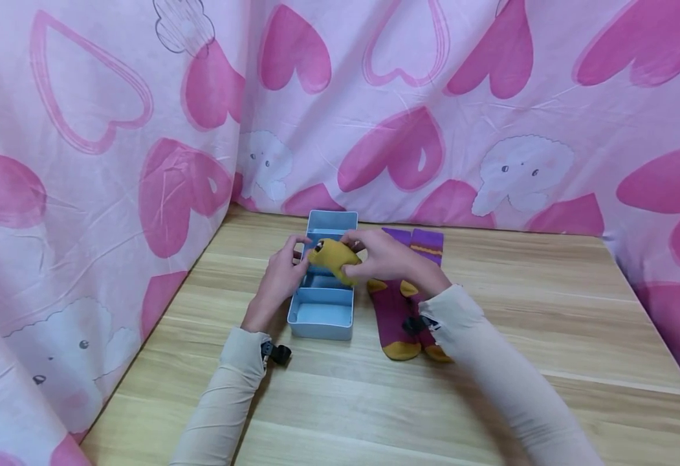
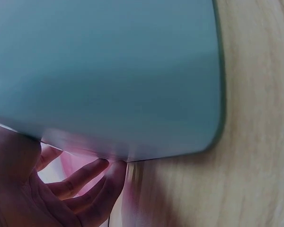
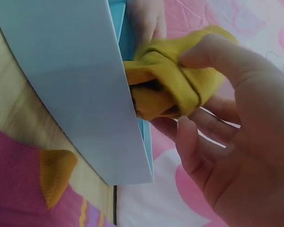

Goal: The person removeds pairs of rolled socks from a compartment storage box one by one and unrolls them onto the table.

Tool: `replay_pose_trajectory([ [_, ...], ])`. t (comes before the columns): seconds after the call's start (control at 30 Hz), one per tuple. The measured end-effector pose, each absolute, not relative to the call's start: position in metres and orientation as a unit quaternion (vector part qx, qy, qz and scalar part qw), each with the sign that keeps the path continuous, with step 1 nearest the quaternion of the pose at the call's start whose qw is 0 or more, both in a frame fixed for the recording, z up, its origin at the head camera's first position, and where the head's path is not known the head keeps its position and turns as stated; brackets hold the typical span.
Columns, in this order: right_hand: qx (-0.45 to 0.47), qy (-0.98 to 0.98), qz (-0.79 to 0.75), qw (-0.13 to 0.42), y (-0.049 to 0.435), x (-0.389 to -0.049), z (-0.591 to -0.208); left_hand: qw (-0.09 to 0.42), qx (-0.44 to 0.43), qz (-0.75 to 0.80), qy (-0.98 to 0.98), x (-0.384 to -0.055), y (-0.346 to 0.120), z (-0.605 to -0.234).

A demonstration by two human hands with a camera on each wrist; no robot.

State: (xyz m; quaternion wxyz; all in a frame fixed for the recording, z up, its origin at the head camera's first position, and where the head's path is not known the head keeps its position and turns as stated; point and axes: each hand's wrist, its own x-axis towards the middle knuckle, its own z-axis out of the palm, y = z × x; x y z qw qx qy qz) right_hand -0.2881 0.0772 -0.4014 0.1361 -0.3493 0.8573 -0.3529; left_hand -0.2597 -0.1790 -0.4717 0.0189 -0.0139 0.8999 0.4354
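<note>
A yellow folded sock [image 1: 332, 257] is pinched between the thumb and fingers of my right hand [image 1: 382, 257], over the middle of a light blue divided storage box [image 1: 320, 330]. In the right wrist view the sock [image 3: 173, 78] shows its folds and a dark opening, and its lower end overlaps the rim of the box [image 3: 85, 90]. My left hand [image 1: 281, 275] holds the box's left side. Seen from the left wrist, its bent fingers [image 2: 92, 187] meet the outer wall [image 2: 132, 85], while the thumb side reaches up at the rim.
To the right of the box lies a pair of magenta and purple socks [image 1: 391, 317] with yellow toes and heels, partly under the right forearm. Wood-grain tabletop [image 1: 549, 310] surrounds them. A pink heart-print curtain [image 1: 392, 149] hangs along the back and left.
</note>
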Motion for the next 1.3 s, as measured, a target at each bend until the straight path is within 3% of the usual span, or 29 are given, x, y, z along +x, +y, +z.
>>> replay_pose_trajectory([
  [0.33,-0.305,0.827,-0.460,0.108,0.111,-0.275,-0.399,0.013,-0.014,0.434,0.901,-0.260,-0.178,-0.473],
  [0.67,-0.280,0.846,-0.451,0.050,0.157,-0.262,-0.403,0.016,-0.014,0.433,0.901,-0.258,-0.177,-0.473],
  [1.3,-0.201,0.856,-0.467,0.096,0.247,-0.244,-0.434,0.019,-0.009,0.433,0.901,-0.257,-0.179,-0.474],
])
